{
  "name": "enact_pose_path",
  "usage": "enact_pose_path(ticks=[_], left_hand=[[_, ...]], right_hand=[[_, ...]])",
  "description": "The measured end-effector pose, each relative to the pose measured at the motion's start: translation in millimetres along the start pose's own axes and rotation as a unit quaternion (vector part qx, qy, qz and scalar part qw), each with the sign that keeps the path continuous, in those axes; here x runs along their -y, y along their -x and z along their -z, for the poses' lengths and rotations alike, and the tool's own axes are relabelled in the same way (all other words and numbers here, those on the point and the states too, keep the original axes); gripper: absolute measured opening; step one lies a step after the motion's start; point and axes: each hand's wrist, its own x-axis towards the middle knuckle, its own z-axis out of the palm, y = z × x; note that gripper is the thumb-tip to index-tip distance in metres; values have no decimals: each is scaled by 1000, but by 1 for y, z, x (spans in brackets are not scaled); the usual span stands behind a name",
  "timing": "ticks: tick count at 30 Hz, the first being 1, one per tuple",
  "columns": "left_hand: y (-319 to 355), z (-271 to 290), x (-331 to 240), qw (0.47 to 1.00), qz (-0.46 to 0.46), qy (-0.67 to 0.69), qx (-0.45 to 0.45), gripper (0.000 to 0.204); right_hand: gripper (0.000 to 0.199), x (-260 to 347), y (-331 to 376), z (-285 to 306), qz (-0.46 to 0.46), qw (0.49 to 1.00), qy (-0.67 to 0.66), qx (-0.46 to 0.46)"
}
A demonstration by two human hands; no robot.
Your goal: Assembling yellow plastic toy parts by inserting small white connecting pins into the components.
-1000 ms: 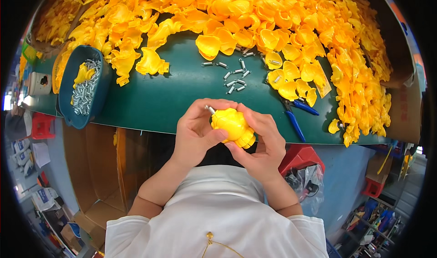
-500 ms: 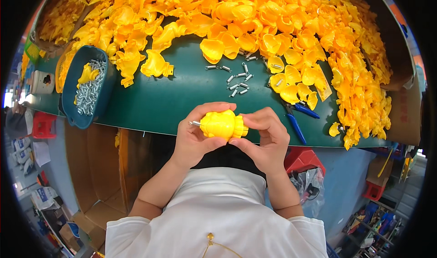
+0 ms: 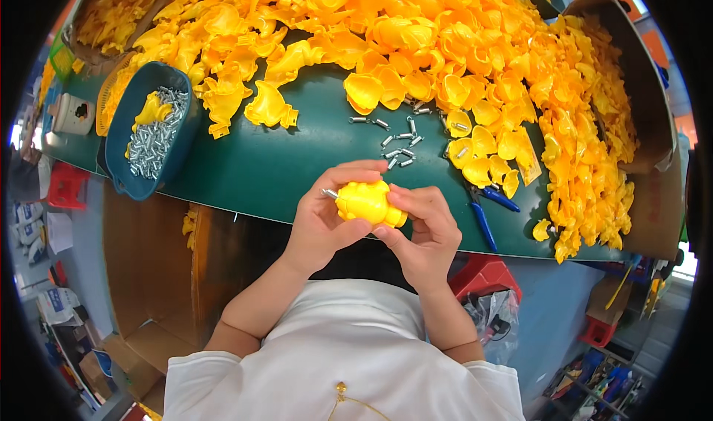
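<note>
Between both hands, just off the table's near edge, is a rounded yellow plastic part (image 3: 364,202). My left hand (image 3: 318,217) closes on its left side, thumb below and fingers above. A metal spring (image 3: 329,193) sticks out of that left end. My right hand (image 3: 425,228) pinches the right end with thumb and fingers. Beyond the hands, several loose springs (image 3: 401,152) lie on the green table (image 3: 290,168). Blue-handled pliers (image 3: 483,224) rest to the right, beside some yellow shells (image 3: 483,142).
A great heap of yellow plastic shells (image 3: 416,34) covers the table's far side and right. At left stands a blue-green bin (image 3: 191,124) of springs. A cardboard box (image 3: 148,272) is below the table at left; a red stool (image 3: 486,276) is below at right.
The yellow part has turned slightly in my hands, its right end tilting down. Both hands keep hold of it. The whole view has shifted a little.
</note>
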Motion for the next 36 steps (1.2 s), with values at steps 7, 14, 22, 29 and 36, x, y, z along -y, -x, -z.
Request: enact_pose_path(ticks=[7, 14, 22, 29, 36], left_hand=[[4, 6, 0, 963, 51, 260, -52, 43], [16, 22, -7, 995, -44, 6, -94, 20], [33, 25, -13, 980, -114, -58, -154, 15], [45, 46, -27, 947, -120, -162, -250, 7], [90, 96, -96, 907, -88, -197, -361, 44]], right_hand=[[36, -2, -4, -15, -57, 987, -137, -58], [49, 0, -13, -34, 11, 999, -30, 30], [23, -2, -12, -64, -22, 981, -189, 47], [23, -4, -17, -93, -99, 954, -271, 78], [19, -2, -74, -41, 107, 932, 338, 70]])
